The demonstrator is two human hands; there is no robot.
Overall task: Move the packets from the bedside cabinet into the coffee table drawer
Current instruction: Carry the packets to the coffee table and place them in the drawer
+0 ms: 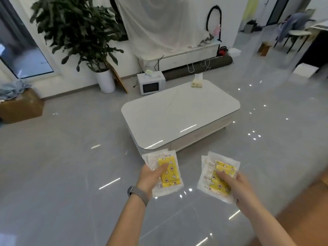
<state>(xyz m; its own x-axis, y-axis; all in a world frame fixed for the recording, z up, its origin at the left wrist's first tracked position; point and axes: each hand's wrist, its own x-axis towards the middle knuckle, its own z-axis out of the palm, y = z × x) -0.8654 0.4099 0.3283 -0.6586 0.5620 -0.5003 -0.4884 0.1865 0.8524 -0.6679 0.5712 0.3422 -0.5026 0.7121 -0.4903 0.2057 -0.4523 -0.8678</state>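
1. Glossy grey tiled floor (53, 174) reflects ceiling lights.
2. A tall potted plant (78, 32) stands beside the window (19, 55).
3. A microwave (150, 85) sits on the floor near a low white TV cabinet (177, 59).

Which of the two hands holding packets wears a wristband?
The left hand, gripping the left stack of packets, has a grey wristband. The right hand has a bare wrist.

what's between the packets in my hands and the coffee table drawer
Nothing visible: only bare grey floor lies between the packets in the left hand and right hand and the coffee table. Its drawer fronts look closed, so one must be opened first.
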